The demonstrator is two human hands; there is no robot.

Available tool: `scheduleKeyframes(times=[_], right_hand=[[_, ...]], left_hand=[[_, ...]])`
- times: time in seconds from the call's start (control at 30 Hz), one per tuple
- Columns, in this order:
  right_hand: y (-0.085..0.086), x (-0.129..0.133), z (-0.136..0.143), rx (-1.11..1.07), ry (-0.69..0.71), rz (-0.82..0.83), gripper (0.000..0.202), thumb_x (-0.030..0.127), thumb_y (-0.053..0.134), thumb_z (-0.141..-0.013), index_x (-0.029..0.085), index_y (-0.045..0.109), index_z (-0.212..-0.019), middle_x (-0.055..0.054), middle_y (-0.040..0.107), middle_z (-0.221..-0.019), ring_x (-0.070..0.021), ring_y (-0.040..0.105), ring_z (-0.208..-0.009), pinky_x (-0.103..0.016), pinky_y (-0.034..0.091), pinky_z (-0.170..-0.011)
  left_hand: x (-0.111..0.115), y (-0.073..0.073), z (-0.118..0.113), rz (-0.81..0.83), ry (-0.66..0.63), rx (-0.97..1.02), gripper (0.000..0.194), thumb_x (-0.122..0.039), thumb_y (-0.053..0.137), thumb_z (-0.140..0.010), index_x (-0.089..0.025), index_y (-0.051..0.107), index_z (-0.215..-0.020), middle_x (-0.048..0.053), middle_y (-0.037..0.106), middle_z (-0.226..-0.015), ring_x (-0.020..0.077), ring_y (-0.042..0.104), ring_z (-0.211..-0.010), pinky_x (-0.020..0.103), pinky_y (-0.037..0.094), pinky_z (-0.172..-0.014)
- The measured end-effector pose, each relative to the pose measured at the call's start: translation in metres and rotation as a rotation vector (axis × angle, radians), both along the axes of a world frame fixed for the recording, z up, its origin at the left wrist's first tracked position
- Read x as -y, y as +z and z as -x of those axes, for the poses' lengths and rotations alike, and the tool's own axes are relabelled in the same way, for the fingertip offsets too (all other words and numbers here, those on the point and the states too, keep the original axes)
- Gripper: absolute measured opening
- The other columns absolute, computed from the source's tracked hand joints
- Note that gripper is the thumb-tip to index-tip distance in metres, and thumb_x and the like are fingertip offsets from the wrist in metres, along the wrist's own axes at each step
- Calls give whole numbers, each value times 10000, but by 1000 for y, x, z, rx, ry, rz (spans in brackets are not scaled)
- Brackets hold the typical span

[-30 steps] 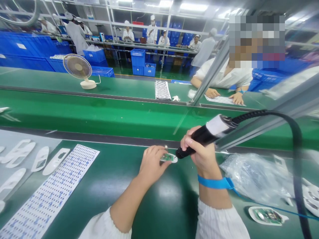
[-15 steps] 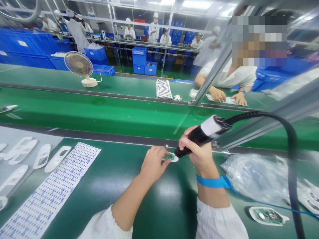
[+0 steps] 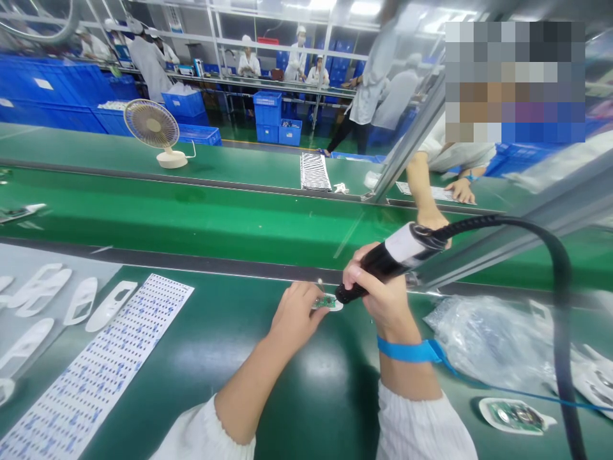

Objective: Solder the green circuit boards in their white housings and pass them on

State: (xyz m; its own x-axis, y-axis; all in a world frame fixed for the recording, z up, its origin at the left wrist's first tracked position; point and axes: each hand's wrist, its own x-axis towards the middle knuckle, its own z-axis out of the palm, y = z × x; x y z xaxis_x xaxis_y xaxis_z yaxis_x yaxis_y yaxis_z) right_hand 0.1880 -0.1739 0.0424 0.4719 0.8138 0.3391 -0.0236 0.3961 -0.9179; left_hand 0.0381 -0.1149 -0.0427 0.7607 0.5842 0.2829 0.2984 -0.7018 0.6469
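With its fingers closed on it, my left hand (image 3: 295, 309) holds a small white casing with a green circuit board (image 3: 328, 302) against the green bench. My right hand (image 3: 378, 287) is wrapped round a black electric screwdriver (image 3: 383, 263) with a white band and a thick black cable. The tool slants down to the left, and its tip meets the right end of the board; the exact contact point is too small to make out. A blue strap circles my right wrist.
Left lie a printed label sheet (image 3: 103, 364) and several white shells (image 3: 110, 306). At right are a clear plastic bag (image 3: 493, 338) and another casing with a board (image 3: 516, 415). A green conveyor (image 3: 215, 217) runs beyond the bench, past a metal post (image 3: 407, 140); a fan (image 3: 152, 124) stands across it.
My hands, the screwdriver and the casing stay in place. Across the conveyor, a co-worker's arm has reached forward over the belt. Another person has walked into view behind. A piece on the belt has shifted right.
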Motion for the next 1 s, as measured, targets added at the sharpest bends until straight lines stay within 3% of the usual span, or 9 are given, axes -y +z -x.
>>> scheduleKeyframes(times=[0.67, 0.9, 1.0], right_hand=[[0, -3, -7, 148, 111, 119, 210, 224, 762, -780, 210, 558, -825, 40, 583, -655, -144, 567, -569, -284, 472, -559], [1, -2, -6, 124, 118, 131, 222, 235, 768, -781, 207, 549, -804, 39, 578, -643, -145, 564, -576, -288, 464, -570], [-2, -1, -10, 46, 141, 104, 260, 266, 792, -765, 208, 572, -892, 41, 585, -659, -151, 575, -574, -299, 476, -578]], left_hand=[[1, -3, -1, 7, -18, -24, 267, -142, 755, -830, -205, 583, -1023, 42, 668, -1093, 256, 592, -1061, 434, 471, -941], [-1, -3, -1, -17, -20, -30, 238, -148, 745, -839, -203, 589, -1010, 49, 673, -1089, 262, 598, -1057, 431, 480, -922], [1, -5, 0, -30, -16, -12, 238, -136, 742, -837, -204, 590, -1007, 49, 678, -1092, 264, 602, -1064, 427, 483, -922]])
